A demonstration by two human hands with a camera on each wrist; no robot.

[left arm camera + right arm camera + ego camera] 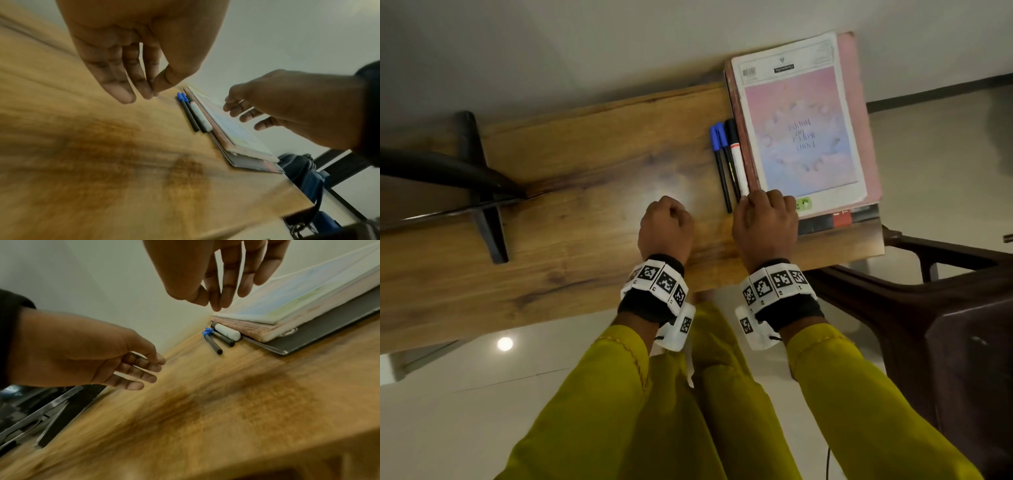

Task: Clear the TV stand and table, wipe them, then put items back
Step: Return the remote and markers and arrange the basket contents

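The wooden TV stand top (571, 161) runs across the head view. Two blue-capped pens (719, 161) and a white marker (737, 159) lie side by side against a stack of books (804, 130), with a pastel notebook on top and a dark flat cover (320, 331) at the bottom. My left hand (666, 219) hovers over bare wood left of the pens, its fingers (125, 92) loosely curled and holding nothing. Over the near left corner of the stack my right hand (765, 216) hangs with fingers (226, 295) relaxed, also holding nothing.
A black TV foot (482, 195) stands on the left part of the stand. A dark brown plastic chair (945, 308) sits off the stand's right end, with a blue bag (304, 175) below. The wall runs close behind the stand.
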